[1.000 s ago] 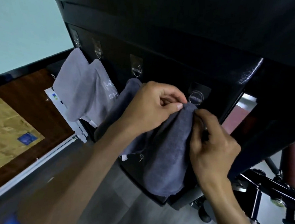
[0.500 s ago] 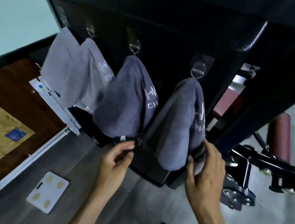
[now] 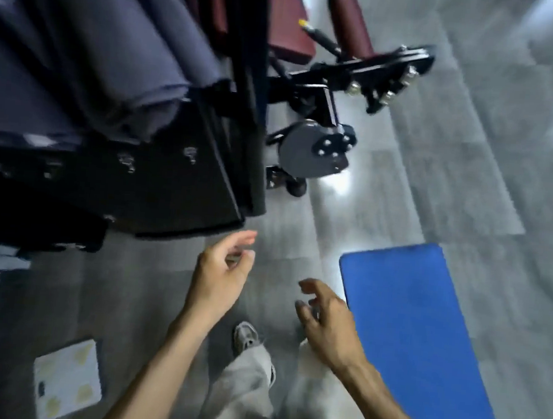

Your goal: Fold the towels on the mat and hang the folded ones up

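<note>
Folded grey towels (image 3: 116,48) hang at the upper left against the black cabinet (image 3: 158,186), blurred by motion. A blue mat (image 3: 424,336) lies on the floor at the right, and its visible part carries no towel. My left hand (image 3: 221,277) hovers below the cabinet's lower edge with fingers loosely curled and holds nothing. My right hand (image 3: 326,319) hangs just left of the mat, fingers loosely bent, holding nothing.
A black gym machine (image 3: 319,146) with dark red pads (image 3: 292,28) stands behind the cabinet. A white bathroom scale (image 3: 66,388) lies on the grey floor at the lower left. My legs and one shoe (image 3: 245,336) show between my arms.
My hands have let go of the hung towel and dropped away from it. My view has swung down and to the right, bringing the blue mat and the floor into sight.
</note>
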